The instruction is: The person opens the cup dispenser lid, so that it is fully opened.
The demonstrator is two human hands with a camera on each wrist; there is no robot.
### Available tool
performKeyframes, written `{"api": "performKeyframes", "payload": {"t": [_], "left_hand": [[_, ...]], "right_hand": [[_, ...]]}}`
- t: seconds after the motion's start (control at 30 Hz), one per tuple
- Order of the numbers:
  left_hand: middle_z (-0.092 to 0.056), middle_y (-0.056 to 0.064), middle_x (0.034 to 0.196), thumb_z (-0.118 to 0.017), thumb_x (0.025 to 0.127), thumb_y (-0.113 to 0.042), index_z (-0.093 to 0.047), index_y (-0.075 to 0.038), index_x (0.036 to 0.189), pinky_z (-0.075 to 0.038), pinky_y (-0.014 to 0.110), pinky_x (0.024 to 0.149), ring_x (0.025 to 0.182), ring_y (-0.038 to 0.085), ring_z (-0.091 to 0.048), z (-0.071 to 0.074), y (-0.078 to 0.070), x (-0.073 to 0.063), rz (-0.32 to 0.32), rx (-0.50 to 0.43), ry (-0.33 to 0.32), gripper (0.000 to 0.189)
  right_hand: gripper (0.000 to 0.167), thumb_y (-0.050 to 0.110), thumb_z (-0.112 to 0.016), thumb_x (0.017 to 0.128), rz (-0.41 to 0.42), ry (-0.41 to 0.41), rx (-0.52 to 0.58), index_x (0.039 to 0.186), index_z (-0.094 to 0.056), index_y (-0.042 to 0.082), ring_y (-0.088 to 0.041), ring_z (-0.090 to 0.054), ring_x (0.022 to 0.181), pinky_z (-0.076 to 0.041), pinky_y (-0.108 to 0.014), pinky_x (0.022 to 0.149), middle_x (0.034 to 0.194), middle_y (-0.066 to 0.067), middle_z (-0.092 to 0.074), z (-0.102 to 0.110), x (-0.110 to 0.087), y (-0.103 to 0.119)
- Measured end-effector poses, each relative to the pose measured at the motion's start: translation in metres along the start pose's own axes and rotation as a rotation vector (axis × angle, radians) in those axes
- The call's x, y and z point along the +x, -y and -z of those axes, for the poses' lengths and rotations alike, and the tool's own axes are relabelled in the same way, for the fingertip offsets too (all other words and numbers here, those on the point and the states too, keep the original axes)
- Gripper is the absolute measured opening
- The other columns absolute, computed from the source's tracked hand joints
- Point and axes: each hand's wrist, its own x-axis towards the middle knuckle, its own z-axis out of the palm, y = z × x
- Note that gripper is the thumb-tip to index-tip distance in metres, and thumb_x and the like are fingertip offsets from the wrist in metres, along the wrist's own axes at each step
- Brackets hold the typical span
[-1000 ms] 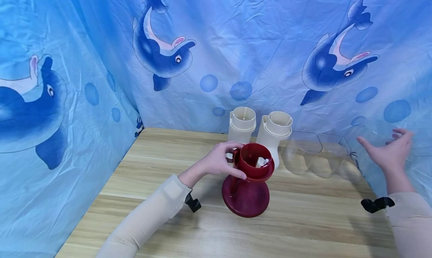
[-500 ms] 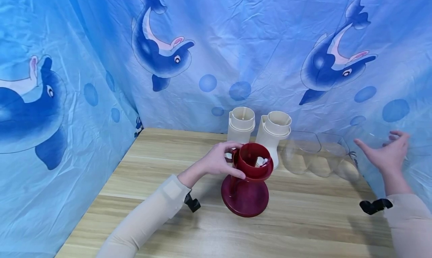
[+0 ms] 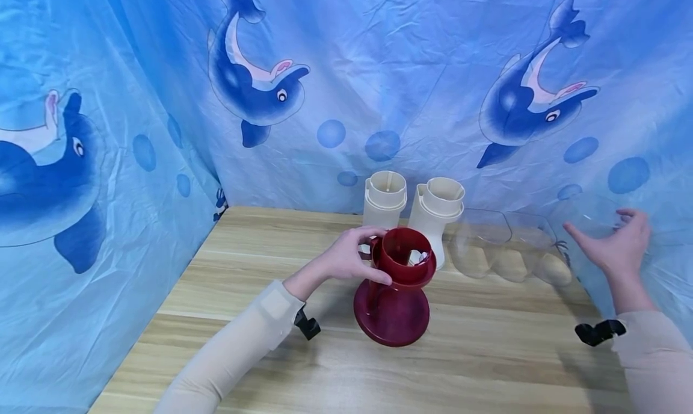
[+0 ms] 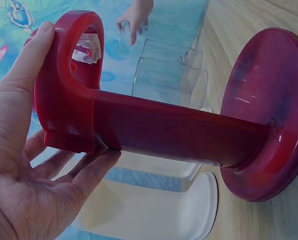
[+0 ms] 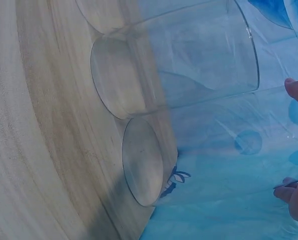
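Observation:
My left hand [image 3: 354,257] grips the ring-shaped top of a dark red stand [image 3: 391,318], thumb on one side and fingers on the other. A post joins that ring to a round base, as the left wrist view shows; something white is visible through the ring. At the far right, my right hand [image 3: 619,245] holds the upper end of a clear cylinder [image 5: 142,162] between thumb and fingers. This cylinder stands upright on the table, its outline faint. Only fingertips [image 5: 289,192] and the thumb of that hand appear in the right wrist view.
Behind the red stand are two cream tubes [image 3: 430,221] with collared open tops, close to the back curtain [image 3: 352,71]. Two more clear cylinders [image 3: 482,245] stand between these tubes and my right hand. The wooden table [image 3: 476,366] stretches forward and left.
The head view has drifted slightly, so everything shifts a little to the left. Both hands keep their places and their hold.

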Motion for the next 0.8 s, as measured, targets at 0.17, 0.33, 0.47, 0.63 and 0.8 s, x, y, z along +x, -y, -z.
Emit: {"api": "performKeyframes", "payload": {"t": [0.17, 0.33, 0.47, 0.63, 0.8], "left_hand": [[-0.068, 0.002, 0.134, -0.098, 0.074, -0.02, -0.066, -0.017, 0.141, -0.066, 0.043, 0.093, 0.113, 0.022, -0.064, 0.001, -0.001, -0.001, 0.003, 0.004, 0.003, 0.074], [-0.068, 0.0, 0.133, -0.098, 0.073, -0.018, -0.066, -0.017, 0.14, -0.066, 0.045, 0.094, 0.114, 0.023, -0.064, 0.0, -0.001, -0.001, 0.008, -0.004, 0.003, 0.074], [-0.068, 0.0, 0.133, -0.098, 0.074, -0.018, -0.066, -0.018, 0.14, -0.066, 0.042, 0.093, 0.115, 0.023, -0.064, 0.0, -0.001, -0.001, 0.007, -0.003, 0.004, 0.074], [-0.068, -0.001, 0.134, -0.098, 0.074, -0.02, -0.066, -0.019, 0.141, -0.066, 0.035, 0.092, 0.115, 0.022, -0.064, 0.001, 0.0, -0.001, -0.002, 0.007, 0.003, 0.074], [-0.069, 0.001, 0.132, -0.098, 0.074, -0.019, -0.066, -0.017, 0.141, -0.066, 0.033, 0.091, 0.111, 0.02, -0.066, 0.003, 0.001, -0.001, -0.026, 0.02, 0.012, 0.074]], "right_hand": [[0.097, 0.049, -0.076, 0.092, 0.016, -0.003, -0.014, 0.158, -0.02, 0.003, -0.049, -0.035, 0.134, -0.038, -0.053, 0.086, 0.163, -0.031, -0.021, 0.002, 0.0, 0.002], [0.098, 0.049, -0.074, 0.094, 0.01, 0.004, -0.018, 0.161, -0.018, 0.003, -0.052, -0.028, 0.142, -0.036, -0.068, 0.104, 0.166, -0.032, -0.016, 0.005, 0.0, 0.006], [0.095, 0.048, -0.071, 0.096, 0.013, 0.006, -0.035, 0.161, -0.018, 0.001, -0.053, -0.027, 0.142, -0.036, -0.068, 0.102, 0.165, -0.033, -0.016, 0.007, -0.001, 0.01], [0.089, 0.046, -0.069, 0.098, 0.021, 0.01, -0.038, 0.158, -0.025, -0.002, -0.052, -0.024, 0.15, -0.035, -0.068, 0.105, 0.168, -0.031, -0.013, 0.008, -0.001, 0.012], [0.085, 0.046, -0.068, 0.099, 0.015, 0.02, -0.033, 0.156, -0.029, -0.003, -0.052, -0.023, 0.152, -0.036, -0.068, 0.106, 0.169, -0.029, -0.011, 0.009, 0.0, 0.013]]}}
